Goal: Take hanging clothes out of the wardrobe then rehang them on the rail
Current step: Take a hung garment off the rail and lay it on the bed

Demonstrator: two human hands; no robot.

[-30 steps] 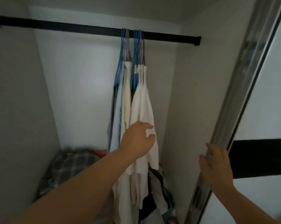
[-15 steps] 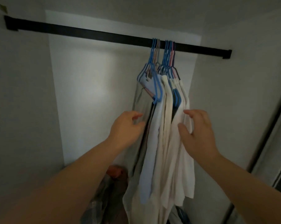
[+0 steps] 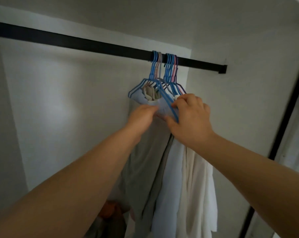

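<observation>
A black rail [image 3: 86,43] crosses the top of the white wardrobe. Several hangers [image 3: 164,73], mostly blue with a pink one, hook over its right part. Pale clothes [image 3: 184,177] hang from them: grey, light blue and white. My left hand [image 3: 141,117] reaches up to the shoulder of the light blue garment [image 3: 162,105], its fingertips touching the cloth. My right hand [image 3: 190,117] grips the sloping arm of a blue hanger and the cloth under it, fingers curled over the top and thumb below.
A heap of clothes [image 3: 111,213] with an orange piece lies on the wardrobe floor at the bottom. The sliding door frame [image 3: 282,121] runs down the right edge. The rail's left stretch carries no hangers.
Both hands rose from the middle of the hanging clothes to the hanger shoulders. My right hand closed around a blue hanger. The view moved closer and higher.
</observation>
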